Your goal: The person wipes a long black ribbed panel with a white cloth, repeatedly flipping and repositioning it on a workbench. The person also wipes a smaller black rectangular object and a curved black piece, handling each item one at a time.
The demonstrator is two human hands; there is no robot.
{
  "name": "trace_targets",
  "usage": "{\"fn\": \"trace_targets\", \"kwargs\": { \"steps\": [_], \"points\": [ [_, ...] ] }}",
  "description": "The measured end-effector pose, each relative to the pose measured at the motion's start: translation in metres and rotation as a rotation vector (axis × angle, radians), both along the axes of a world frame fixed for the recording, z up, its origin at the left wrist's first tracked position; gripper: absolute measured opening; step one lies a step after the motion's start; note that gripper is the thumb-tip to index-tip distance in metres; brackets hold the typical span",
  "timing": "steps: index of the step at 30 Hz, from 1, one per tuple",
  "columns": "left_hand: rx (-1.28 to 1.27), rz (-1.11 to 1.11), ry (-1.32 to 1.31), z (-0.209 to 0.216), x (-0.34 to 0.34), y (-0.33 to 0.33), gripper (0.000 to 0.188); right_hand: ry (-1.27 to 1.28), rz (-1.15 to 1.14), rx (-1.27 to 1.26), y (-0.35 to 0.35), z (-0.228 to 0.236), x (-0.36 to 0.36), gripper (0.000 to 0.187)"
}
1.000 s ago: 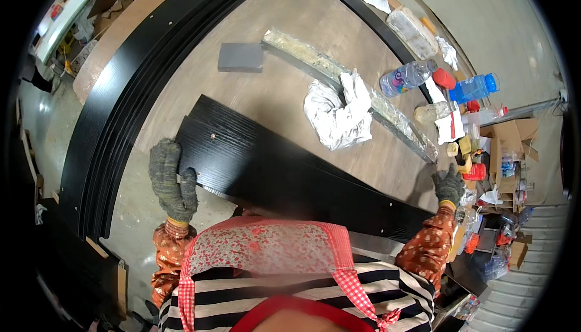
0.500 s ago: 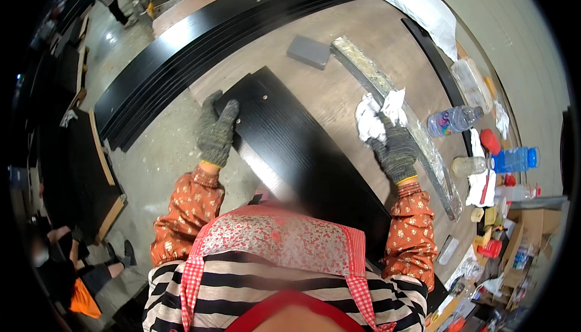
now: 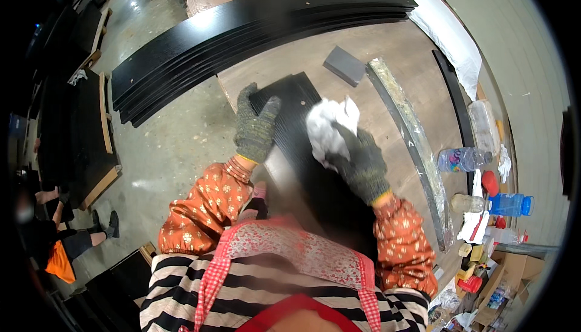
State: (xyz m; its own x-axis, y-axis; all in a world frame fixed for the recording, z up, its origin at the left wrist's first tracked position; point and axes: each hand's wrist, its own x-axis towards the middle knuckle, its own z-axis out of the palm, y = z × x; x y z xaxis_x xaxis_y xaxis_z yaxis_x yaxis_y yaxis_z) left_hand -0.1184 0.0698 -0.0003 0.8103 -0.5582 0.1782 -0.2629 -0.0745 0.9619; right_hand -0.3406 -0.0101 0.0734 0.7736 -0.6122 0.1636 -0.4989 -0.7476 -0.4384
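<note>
A long black board (image 3: 302,144) with visible wood grain lies at a slant in front of me, its near end running toward my apron. My left hand (image 3: 255,127), in a dark grey knit glove, grips the board's left edge near the far end, thumb over the top face. In my right hand (image 3: 365,165), gloved the same way, is a crumpled white cloth (image 3: 328,127). That cloth is over the board's right side; whether it presses on the surface I cannot tell.
Stacked black boards (image 3: 242,29) curve across the far side. On the brown table (image 3: 387,126) are a grey block (image 3: 344,65) and a long, stained strip (image 3: 411,144). Plastic bottles (image 3: 463,159) and clutter line the right edge. A seated person (image 3: 63,235) is at lower left.
My right hand has carried the white cloth leftward from beside the long strip to over the board. The left hand still holds the board's edge. My view has shifted somewhat.
</note>
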Motion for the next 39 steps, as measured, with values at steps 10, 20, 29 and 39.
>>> {"fn": "trace_targets", "kwargs": {
  "steps": [10, 20, 29, 39],
  "points": [
    [-0.049, -0.003, 0.027, -0.002, 0.001, -0.003, 0.064, -0.313, 0.038, 0.059, -0.076, -0.045, 0.126, 0.056],
    [-0.117, -0.03, 0.124, -0.009, -0.001, -0.004, 0.06, -0.205, -0.122, 0.16, -0.059, -0.034, 0.099, 0.059],
    [-0.048, 0.016, 0.022, 0.003, -0.002, -0.003, 0.06, -0.173, -0.156, 0.094, -0.057, -0.044, 0.087, 0.058],
    [-0.076, 0.061, 0.014, -0.003, 0.001, 0.002, 0.059, 0.033, -0.323, 0.051, 0.026, -0.017, -0.06, 0.06]
  ]
}}
